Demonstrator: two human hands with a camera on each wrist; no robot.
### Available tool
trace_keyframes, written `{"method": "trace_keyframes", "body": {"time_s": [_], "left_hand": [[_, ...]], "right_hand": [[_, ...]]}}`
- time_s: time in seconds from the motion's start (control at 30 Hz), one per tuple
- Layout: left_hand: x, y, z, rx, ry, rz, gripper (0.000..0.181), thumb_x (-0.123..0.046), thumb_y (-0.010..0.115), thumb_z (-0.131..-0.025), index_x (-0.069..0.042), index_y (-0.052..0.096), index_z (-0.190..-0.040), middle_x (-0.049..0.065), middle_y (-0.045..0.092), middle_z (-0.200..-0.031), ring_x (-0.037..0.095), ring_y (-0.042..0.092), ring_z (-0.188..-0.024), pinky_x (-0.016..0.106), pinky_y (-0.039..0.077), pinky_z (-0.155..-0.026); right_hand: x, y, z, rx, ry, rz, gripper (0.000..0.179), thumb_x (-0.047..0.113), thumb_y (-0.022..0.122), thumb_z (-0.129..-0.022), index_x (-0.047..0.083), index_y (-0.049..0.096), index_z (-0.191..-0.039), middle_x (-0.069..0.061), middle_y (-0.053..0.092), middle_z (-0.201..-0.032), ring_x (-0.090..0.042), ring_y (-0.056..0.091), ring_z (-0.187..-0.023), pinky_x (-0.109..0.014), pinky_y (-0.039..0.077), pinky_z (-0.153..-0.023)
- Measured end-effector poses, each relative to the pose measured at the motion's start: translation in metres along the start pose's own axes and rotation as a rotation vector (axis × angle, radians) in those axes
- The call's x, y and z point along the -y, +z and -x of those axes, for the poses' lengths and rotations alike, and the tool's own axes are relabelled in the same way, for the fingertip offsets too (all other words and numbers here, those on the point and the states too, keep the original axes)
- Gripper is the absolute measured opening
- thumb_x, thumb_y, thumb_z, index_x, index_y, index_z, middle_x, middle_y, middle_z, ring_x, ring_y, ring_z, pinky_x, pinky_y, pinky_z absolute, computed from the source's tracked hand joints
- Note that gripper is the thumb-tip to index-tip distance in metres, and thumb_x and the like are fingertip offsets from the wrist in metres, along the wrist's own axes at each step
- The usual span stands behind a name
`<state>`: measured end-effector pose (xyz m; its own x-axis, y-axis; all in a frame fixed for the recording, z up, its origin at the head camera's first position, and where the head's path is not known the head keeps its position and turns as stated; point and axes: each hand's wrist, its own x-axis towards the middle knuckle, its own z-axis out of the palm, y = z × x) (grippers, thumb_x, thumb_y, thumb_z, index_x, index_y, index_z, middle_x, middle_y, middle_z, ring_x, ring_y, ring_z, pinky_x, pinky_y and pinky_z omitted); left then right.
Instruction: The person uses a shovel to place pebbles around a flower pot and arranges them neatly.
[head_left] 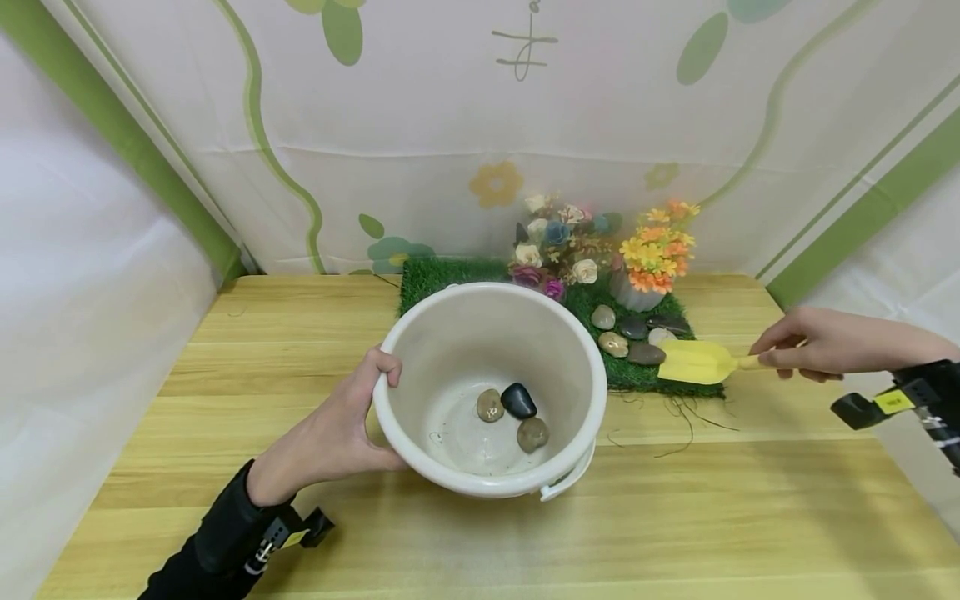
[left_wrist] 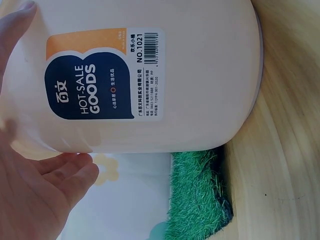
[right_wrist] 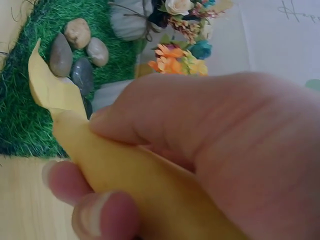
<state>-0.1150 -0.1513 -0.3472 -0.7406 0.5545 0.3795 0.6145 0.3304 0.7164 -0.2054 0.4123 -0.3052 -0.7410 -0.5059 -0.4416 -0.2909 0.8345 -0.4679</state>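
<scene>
A white bucket (head_left: pixel 450 354) stands at the middle of the table, its inside facing me. My left hand (head_left: pixel 348 421) grips its left rim, fingers hooked over the edge. At the bucket's bottom lie a black stone (head_left: pixel 518 401) and two brownish stones (head_left: pixel 491 406). On the right, my right hand (head_left: pixel 825 342) holds a yellow toy shovel (head_left: pixel 697 362) by its handle. The shovel's blade is over the green grass mat (head_left: pixel 457 269), beside a dark grey stone (head_left: pixel 645 354); the right wrist view shows fingers and thumb wrapped round the handle.
Several more stones (head_left: pixel 613 344) lie on the mat between bucket and shovel. Behind them stand orange and yellow flowers in a pale pot (head_left: pixel 637 296) and a mixed bouquet (head_left: pixel 557 237). A printed curtain (head_left: pixel 420 100) hangs at the back. Loose dark strands (head_left: pixel 686 421) lie on the wooden table (head_left: pixel 712 517).
</scene>
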Motion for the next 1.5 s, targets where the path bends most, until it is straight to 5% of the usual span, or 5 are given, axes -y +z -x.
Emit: {"method": "trace_keyframes", "body": {"time_s": [0.2,0.63,0.93,1.13,1.5], "left_hand": [[0.016,0.002,0.003,0.003,-0.001,0.003,0.076,-0.035,0.086,-0.058,-0.012,0.029,-0.102,0.009,0.035,-0.133,0.023,0.039,-0.12,0.038,0.048,-0.079],[0.014,0.002,0.003,0.004,0.006,0.001,0.073,-0.036,0.084,-0.061,-0.013,0.029,-0.103,0.008,0.035,-0.133,0.023,0.039,-0.12,0.038,0.048,-0.079],[0.014,0.002,0.003,0.003,-0.003,-0.006,0.073,-0.037,0.084,-0.061,-0.015,0.029,-0.103,0.008,0.037,-0.13,0.023,0.041,-0.118,0.038,0.047,-0.079],[0.014,0.002,0.004,0.001,-0.003,-0.005,0.073,-0.037,0.084,-0.061,-0.012,0.029,-0.103,0.007,0.036,-0.13,0.023,0.041,-0.118,0.038,0.047,-0.079],[0.013,0.002,0.002,-0.004,0.007,-0.005,0.073,-0.037,0.084,-0.061,-0.012,0.029,-0.102,0.008,0.037,-0.129,0.024,0.041,-0.117,0.039,0.048,-0.078]], "right_hand": [[-0.005,-0.004,0.009,-0.047,0.001,0.018,0.029,0.023,0.053,-0.094,0.003,0.061,-0.113,0.003,0.059,-0.074,-0.011,0.042,-0.039,-0.03,0.044,-0.04],[0.0,0.0,0.016,-0.201,-0.034,0.029,0.029,0.023,0.049,-0.096,0.005,0.058,-0.118,0.003,0.057,-0.074,-0.014,0.042,-0.041,-0.029,0.041,-0.042],[0.019,0.04,-0.005,-0.23,0.0,-0.135,0.041,0.035,0.046,-0.096,0.006,0.051,-0.125,-0.003,0.059,-0.077,-0.017,0.045,-0.049,-0.031,0.041,-0.046],[0.044,0.072,-0.031,-0.248,-0.029,-0.216,0.041,0.034,0.047,-0.096,0.005,0.051,-0.125,-0.005,0.053,-0.063,-0.019,0.046,-0.047,-0.031,0.042,-0.044],[0.077,0.128,-0.068,-0.378,-0.05,-0.418,0.036,0.03,0.043,-0.099,0.001,0.054,-0.117,-0.009,0.053,-0.063,-0.024,0.051,-0.053,-0.033,0.046,-0.049]]}}
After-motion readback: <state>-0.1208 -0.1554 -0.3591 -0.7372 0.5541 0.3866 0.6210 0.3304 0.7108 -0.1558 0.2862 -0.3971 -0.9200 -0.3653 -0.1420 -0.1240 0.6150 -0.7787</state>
